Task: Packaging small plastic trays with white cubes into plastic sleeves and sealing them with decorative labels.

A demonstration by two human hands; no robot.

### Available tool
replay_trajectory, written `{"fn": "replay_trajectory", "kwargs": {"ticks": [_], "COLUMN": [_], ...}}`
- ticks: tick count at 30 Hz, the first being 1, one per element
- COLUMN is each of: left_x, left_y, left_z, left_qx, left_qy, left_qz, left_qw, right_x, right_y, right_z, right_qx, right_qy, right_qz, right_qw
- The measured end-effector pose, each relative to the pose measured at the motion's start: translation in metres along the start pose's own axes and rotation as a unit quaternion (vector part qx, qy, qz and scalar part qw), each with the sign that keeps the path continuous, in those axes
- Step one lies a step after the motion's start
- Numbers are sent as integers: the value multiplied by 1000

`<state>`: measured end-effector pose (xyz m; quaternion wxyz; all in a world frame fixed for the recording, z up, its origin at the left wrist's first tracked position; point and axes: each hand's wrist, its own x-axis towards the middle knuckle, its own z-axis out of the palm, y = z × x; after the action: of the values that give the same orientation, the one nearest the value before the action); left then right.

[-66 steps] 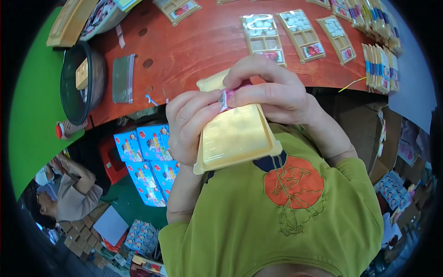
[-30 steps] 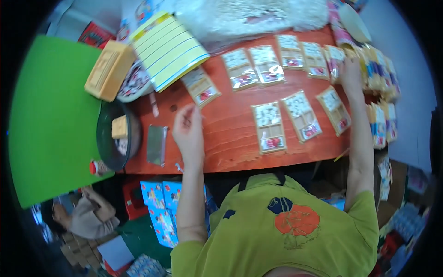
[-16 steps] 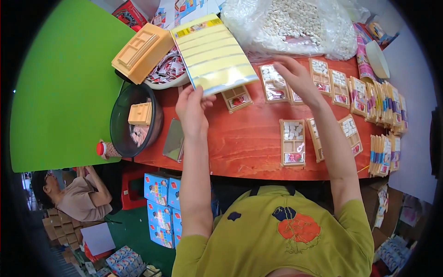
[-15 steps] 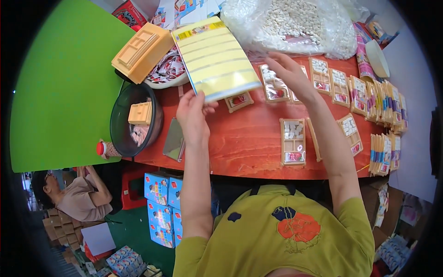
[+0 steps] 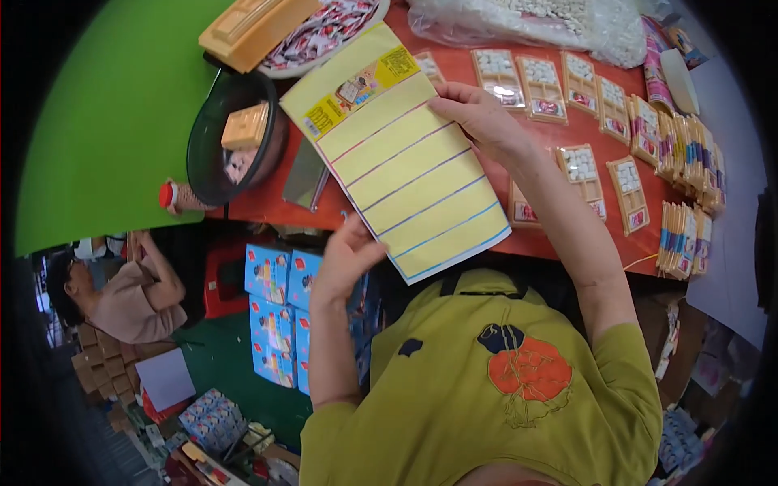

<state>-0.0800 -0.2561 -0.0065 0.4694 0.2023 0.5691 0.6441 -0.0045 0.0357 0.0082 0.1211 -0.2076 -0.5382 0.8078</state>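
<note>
A yellow sticker sheet (image 5: 413, 178) with coloured strip lines and a printed picture band near its far end hangs tilted over the red table's front edge. My right hand (image 5: 478, 117) pinches its upper right edge, thumb on top. At the lower left edge my left hand (image 5: 348, 259) grips it, the fingertips partly hidden behind. To the right, several small tan trays (image 5: 626, 194) with white pieces and red packets lie on the table, some behind my right forearm.
Left of the sheet stands a black basin (image 5: 198, 138) with a tan box (image 5: 245, 126) in it. Small packets fill a white bowl (image 5: 381, 12) farther back. A plastic bag (image 5: 519, 32) of white pieces lies at the back. Blue boxes (image 5: 271, 332) are stacked below the table; a person (image 5: 130, 296) sits left.
The sheet has come nearer to me, off the far side of the table. My right hand, free before, now holds its right edge; my left hand has moved down with it.
</note>
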Motion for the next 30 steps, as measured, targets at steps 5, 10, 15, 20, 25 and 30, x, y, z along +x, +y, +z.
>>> {"fn": "replay_trajectory", "kwargs": {"ticks": [5,10,15,20,25,30], "left_x": [13,11,2,-1,-8,-12], "left_y": [28,31,33,37,40,36], "left_z": [-19,-8,12,23,31,30], "left_qx": [-121,-89,-85,-62,-14,169], "left_qy": [155,215,235,253,266,281], "left_qz": [113,128,145,189,227,292], "left_qw": [974,964,957,947,937,898], "right_x": [-28,-40,-55,-54,-60,-72], "right_y": [22,42,34,32,24,6], "right_z": [19,40,100,132,135,130], "right_qx": [-86,-434,-469,-449,-477,-544], "right_qy": [-25,112,48,25,5,-54], "right_qz": [36,-250,-462,-496,-495,-488], "right_qw": [995,858,752,743,726,680]}}
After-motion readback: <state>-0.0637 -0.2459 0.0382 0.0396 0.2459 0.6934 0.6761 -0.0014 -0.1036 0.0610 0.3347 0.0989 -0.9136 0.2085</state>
